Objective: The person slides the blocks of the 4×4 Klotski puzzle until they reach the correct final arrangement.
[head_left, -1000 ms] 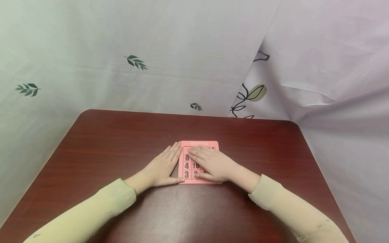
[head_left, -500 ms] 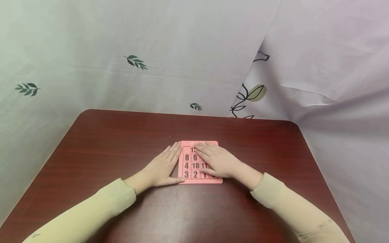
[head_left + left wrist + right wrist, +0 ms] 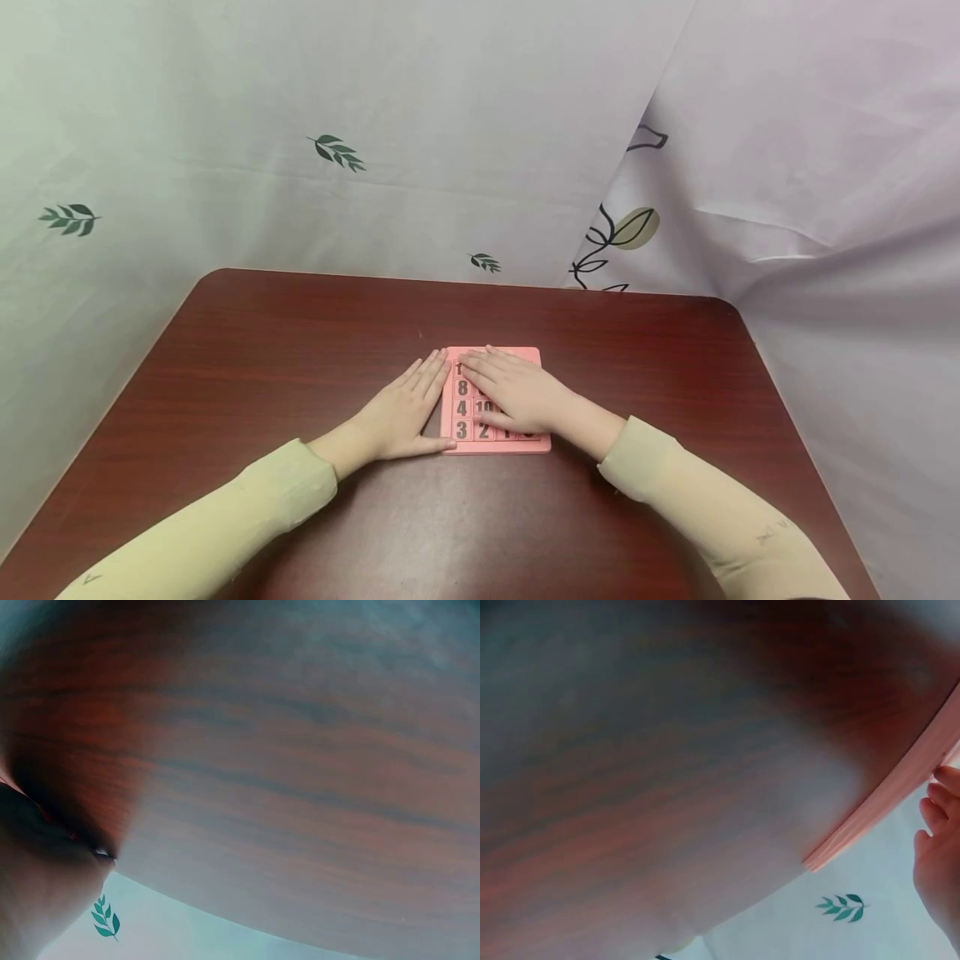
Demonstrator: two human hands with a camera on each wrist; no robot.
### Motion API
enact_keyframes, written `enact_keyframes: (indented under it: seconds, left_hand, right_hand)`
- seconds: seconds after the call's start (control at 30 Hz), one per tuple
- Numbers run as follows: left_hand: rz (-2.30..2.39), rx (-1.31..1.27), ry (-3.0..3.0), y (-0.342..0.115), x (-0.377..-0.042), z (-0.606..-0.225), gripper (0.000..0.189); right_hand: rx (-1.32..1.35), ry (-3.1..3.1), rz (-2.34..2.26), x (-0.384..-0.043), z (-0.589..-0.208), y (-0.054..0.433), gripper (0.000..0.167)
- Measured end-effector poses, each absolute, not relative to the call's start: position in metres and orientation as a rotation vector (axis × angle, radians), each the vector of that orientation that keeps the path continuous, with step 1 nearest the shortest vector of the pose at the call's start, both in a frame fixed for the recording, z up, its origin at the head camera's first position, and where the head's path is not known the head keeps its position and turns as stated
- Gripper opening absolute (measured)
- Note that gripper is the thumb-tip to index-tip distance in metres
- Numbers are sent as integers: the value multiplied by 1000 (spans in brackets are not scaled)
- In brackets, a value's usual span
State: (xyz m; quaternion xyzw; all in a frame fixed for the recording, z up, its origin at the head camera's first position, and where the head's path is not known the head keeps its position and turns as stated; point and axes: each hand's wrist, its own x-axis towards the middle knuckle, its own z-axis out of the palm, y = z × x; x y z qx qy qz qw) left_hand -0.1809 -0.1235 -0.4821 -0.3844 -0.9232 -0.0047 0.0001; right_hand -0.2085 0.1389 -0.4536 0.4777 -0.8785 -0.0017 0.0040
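Observation:
A pink sliding number puzzle [image 3: 462,431] lies flat on the table, with black numerals on its square tiles. The 8, 4 and 3 show down its left column. Along the puzzle's left edge rests my left hand [image 3: 396,417], fingers straight and together, thumb reaching the near left corner. My right hand [image 3: 521,392] lies across the puzzle from the right, its straight fingertips on the top row near the left corner and its thumb over the second column. It hides much of the middle and right tiles. The right wrist view catches the puzzle's side [image 3: 892,791] and the right fingers [image 3: 939,799].
The dark red wood-grain table [image 3: 315,333] has rounded far corners. Pale curtains [image 3: 420,125] with leaf prints hang behind it and along its right side. Light sleeves cover both forearms.
My right hand went slightly right, then back left. A tile now fills the top left slot, which was bare half a second ago. The left hand has stayed still.

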Motion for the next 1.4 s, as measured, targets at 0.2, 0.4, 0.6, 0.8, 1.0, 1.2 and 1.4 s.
enact_keyframes:
  seconds: [0.2,0.4,0.6,0.8,1.0,1.2,1.4]
  left_hand:
    - [-35,-1203,-2916,-122,-182,-481,115]
    - [-36,-1200,-2915,-123,-183,-481,116]
    - [-27,-1196,-2916,-123,-182,-481,116]
    - [-30,-1191,-2926,-124,-181,-481,117]
    - [-43,-1191,-2921,-125,-181,-480,116]
    - [-33,-1193,-2918,-124,-181,-482,116]
    - [-20,-1198,-2896,-124,-180,-482,117]
  right_hand:
    - [1453,-2748,4,-208,-451,152,77]
    - [1378,-2771,13,-204,-451,175,77]
    - [1365,-2756,3,-200,-454,190,77]
    - [1365,-2774,15,-199,-454,191,75]
    - [1372,-2810,10,-199,-453,178,77]
    - [1419,-2794,-23,-203,-457,166,76]
    - [1383,-2793,-3,-203,-457,174,78]
